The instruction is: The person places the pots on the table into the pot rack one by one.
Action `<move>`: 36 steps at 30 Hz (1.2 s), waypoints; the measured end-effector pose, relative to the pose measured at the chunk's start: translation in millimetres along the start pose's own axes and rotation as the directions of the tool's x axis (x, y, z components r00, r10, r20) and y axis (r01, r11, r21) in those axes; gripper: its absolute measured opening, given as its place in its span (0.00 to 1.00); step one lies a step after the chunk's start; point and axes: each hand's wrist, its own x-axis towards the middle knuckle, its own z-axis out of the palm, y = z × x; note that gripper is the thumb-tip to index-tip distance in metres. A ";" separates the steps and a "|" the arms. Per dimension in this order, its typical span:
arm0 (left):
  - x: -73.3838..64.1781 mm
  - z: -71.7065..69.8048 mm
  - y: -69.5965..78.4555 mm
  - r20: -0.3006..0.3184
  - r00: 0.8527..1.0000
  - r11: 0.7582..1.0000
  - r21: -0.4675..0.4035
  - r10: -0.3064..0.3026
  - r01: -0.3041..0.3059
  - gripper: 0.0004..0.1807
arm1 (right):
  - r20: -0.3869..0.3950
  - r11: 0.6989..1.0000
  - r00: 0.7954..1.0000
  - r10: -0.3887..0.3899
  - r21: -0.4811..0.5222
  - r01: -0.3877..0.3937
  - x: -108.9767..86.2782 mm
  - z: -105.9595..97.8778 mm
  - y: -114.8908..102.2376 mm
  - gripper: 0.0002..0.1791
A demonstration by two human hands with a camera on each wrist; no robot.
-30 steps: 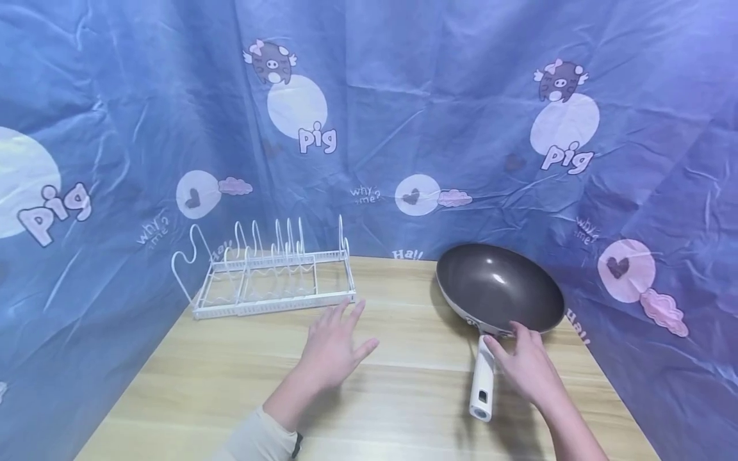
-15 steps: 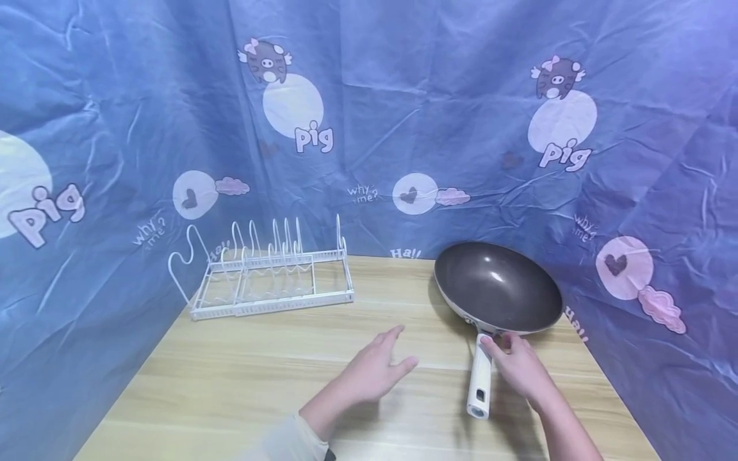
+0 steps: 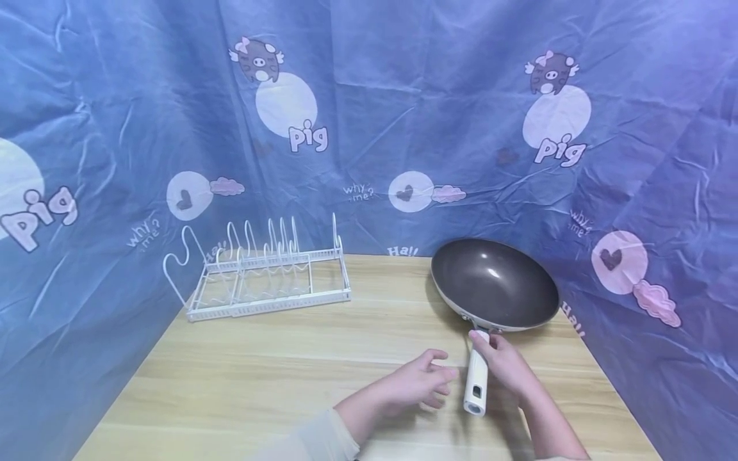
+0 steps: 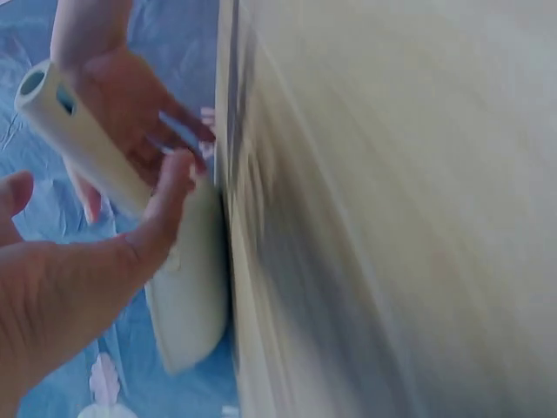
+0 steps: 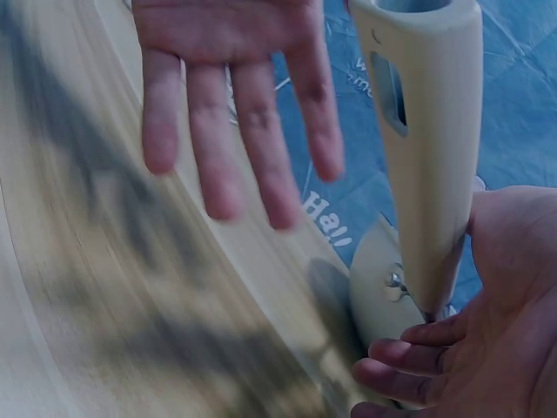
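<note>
A dark-coated frying pan (image 3: 494, 282) with a cream outside stands on the table at the right. Its cream handle (image 3: 476, 378) points towards me, raised off the wood. My right hand (image 3: 510, 362) is at the handle's pan end: the thumb lies across its top, while the other fingers (image 5: 413, 357) reach loosely beneath without curling round it. Just left of the handle, my left hand (image 3: 418, 384) hovers with fingers spread, slightly bent and holding nothing. The right wrist view shows that left hand's palm (image 5: 231, 35) beside the handle, apart from it.
An empty white wire rack (image 3: 268, 282) with upright loops stands at the back left of the wood-grain table (image 3: 277, 365). A blue printed curtain (image 3: 369, 115) encloses the table at the back and both sides.
My left hand has moved right, from near the rack to beside the pan handle. My right hand has drawn slightly back, its thumb now across the handle. The pan has stayed put.
</note>
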 end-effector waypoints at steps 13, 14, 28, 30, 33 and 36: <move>14.5 22.1 -1.1 0.206 0.978 0.940 -0.336 0.020 0.052 0.32 | -0.019 0.988 0.999 0.037 0.151 -0.034 5.6 6.4 -4.1 0.45; 15.6 24.0 -0.9 0.214 0.976 0.938 -0.342 0.027 0.049 0.30 | -0.018 0.987 0.999 0.040 0.154 -0.037 5.4 6.4 -3.7 0.45; 26.4 38.5 4.5 0.251 0.967 0.831 -0.546 0.035 0.112 0.22 | 0.031 0.904 0.997 0.072 0.420 -0.078 5.5 6.0 -5.7 0.51; 26.4 39.6 4.7 0.245 0.969 0.809 -0.575 0.029 0.121 0.21 | 0.030 0.888 0.997 0.077 0.452 -0.082 6.2 7.0 -6.4 0.50; 25.9 40.6 3.9 0.245 0.969 0.785 -0.604 0.022 0.135 0.20 | 0.034 0.871 0.997 0.075 0.484 -0.082 6.3 8.3 -7.2 0.50; 24.6 41.7 1.8 0.250 0.968 0.761 -0.632 0.018 0.149 0.21 | 0.044 0.854 0.996 0.079 0.512 -0.090 5.5 9.0 -6.8 0.52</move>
